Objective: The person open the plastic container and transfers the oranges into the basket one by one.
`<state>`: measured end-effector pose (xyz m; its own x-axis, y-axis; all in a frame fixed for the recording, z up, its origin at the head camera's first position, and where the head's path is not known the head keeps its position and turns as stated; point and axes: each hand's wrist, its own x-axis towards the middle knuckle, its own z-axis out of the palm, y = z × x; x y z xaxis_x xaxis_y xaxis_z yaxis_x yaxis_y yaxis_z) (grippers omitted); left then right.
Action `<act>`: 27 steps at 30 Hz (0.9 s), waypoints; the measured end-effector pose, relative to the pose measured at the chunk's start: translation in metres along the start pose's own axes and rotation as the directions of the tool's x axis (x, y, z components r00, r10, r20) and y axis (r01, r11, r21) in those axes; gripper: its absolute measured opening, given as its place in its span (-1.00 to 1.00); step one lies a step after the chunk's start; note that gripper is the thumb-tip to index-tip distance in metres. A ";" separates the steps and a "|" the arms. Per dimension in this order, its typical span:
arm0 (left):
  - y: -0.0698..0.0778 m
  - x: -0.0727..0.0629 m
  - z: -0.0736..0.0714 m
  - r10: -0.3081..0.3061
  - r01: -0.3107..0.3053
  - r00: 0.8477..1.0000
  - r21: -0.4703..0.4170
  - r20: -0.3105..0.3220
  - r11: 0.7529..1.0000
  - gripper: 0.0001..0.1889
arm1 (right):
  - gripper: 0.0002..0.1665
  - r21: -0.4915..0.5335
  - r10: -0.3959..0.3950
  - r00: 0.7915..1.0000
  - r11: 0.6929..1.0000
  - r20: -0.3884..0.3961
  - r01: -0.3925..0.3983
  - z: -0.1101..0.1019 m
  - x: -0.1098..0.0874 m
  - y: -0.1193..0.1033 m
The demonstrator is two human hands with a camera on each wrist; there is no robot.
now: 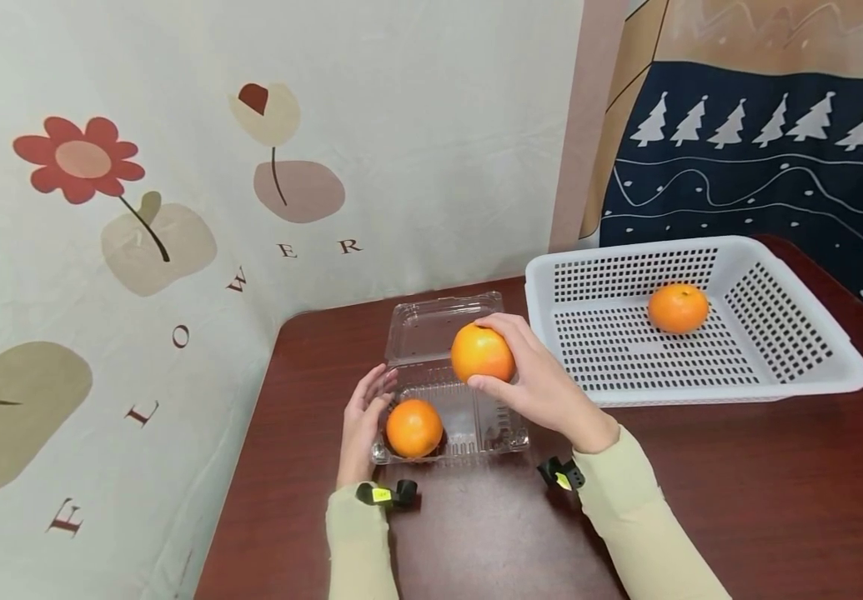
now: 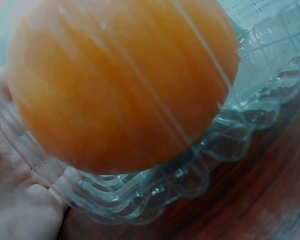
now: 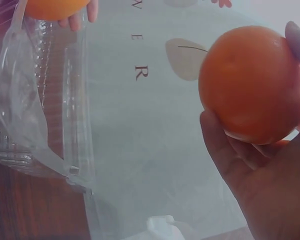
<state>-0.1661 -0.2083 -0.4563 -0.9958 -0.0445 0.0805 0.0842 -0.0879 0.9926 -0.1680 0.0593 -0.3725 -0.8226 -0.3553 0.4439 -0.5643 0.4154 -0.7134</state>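
My right hand (image 1: 532, 375) grips an orange (image 1: 482, 352) above a clear plastic clamshell box (image 1: 464, 425). In the right wrist view, thumb and fingers curl round that orange (image 3: 252, 84). A second orange (image 1: 413, 428) sits in the left part of the box. Beside the box's left wall is my left hand (image 1: 363, 417), its fingers fairly straight. The left wrist view shows the left hand (image 2: 20, 195) at the clear wall, with the boxed orange (image 2: 125, 90) behind the plastic. The box's lid (image 1: 431, 329) is folded back, away from me.
A white perforated basket (image 1: 814, 392) stands on the right of the dark red table (image 1: 476, 533), with one orange (image 1: 678, 308) inside. Behind the table hang a light flower-print cloth (image 1: 431, 125) and a navy cloth with white trees (image 1: 746, 167).
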 end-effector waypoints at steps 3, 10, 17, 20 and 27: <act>0.000 0.000 0.000 0.003 -0.003 1.000 -0.011 0.002 1.000 -0.53 | -0.28 0.014 -0.016 1.000 1.000 -0.024 0.016 -0.001 0.000 0.002; -0.002 -0.001 -0.001 0.009 -0.009 1.000 0.016 0.006 1.000 -0.53 | -0.34 0.031 -0.024 0.997 0.999 -0.078 0.026 -0.004 -0.001 0.004; -0.001 -0.001 -0.002 0.010 -0.011 1.000 0.008 0.006 1.000 -0.53 | -0.36 0.007 -0.010 0.999 1.000 -0.047 0.010 -0.005 -0.001 0.004; -0.001 -0.001 -0.002 0.010 -0.010 1.000 0.013 0.004 1.000 -0.53 | -0.36 -0.004 -0.015 0.999 1.000 -0.043 0.015 -0.008 -0.001 0.004; -0.004 0.000 -0.002 0.009 -0.009 1.000 0.010 -0.007 1.000 -0.54 | -0.34 -0.034 -0.050 0.998 0.998 -0.032 0.049 -0.018 -0.002 0.002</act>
<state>-0.1668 -0.2104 -0.4603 -0.9946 -0.0523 0.0893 0.0932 -0.0777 0.9926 -0.1686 0.0765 -0.3653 -0.7951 -0.3490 0.4960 -0.6060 0.4260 -0.6718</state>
